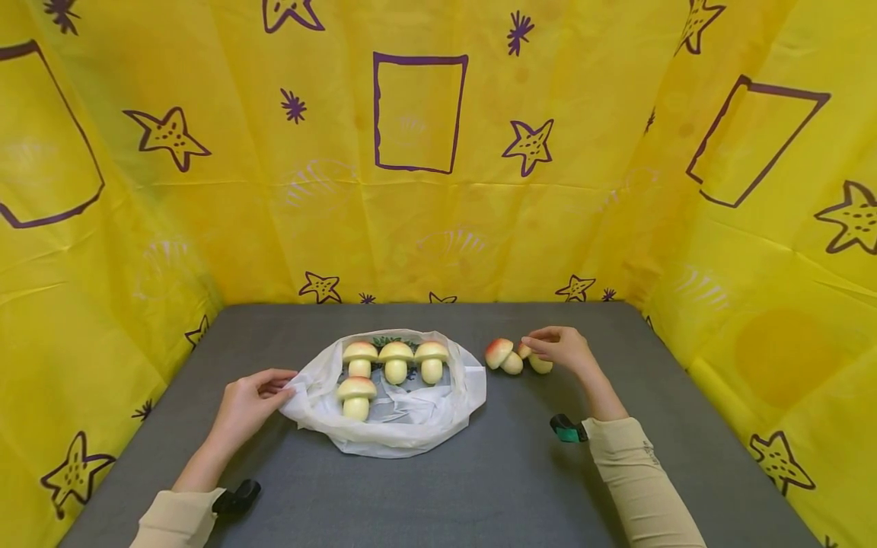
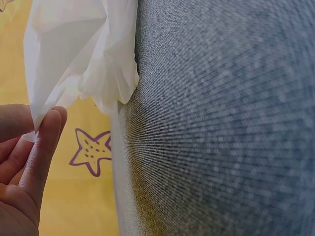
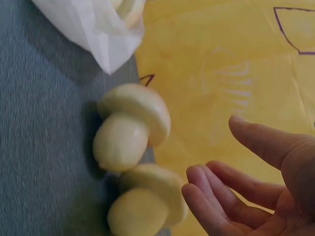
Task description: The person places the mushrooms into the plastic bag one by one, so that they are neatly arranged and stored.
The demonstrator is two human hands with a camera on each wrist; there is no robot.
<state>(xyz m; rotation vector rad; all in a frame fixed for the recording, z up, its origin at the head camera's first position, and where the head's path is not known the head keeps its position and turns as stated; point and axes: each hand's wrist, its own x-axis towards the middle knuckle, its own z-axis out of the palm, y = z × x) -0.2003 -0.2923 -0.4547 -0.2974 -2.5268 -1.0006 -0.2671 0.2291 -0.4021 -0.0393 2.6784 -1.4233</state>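
My left hand [image 1: 248, 403] pinches the left edge of a white plastic bag [image 1: 390, 441] between thumb and fingers. In the left wrist view, the pinched bag corner [image 2: 74, 49] is stretched from the fingertips. Several toy mushrooms with pale stems and red-tinged caps lie inside the bag's wide mouth, among them a front mushroom [image 1: 355, 399]. To the right of the bag, two more mushrooms lie side by side, the nearer-to-bag mushroom [image 1: 500, 353] and the right mushroom [image 1: 540, 364]. My right hand [image 1: 563, 348] hovers over that right one, thumb and fingers apart, holding nothing.
The grey cloth-covered table [image 1: 438, 502] stretches out around the bag. Yellow curtains [image 1: 425, 213] with purple drawings enclose its back and sides. Something green and leafy [image 1: 389, 342] shows at the bag's far rim.
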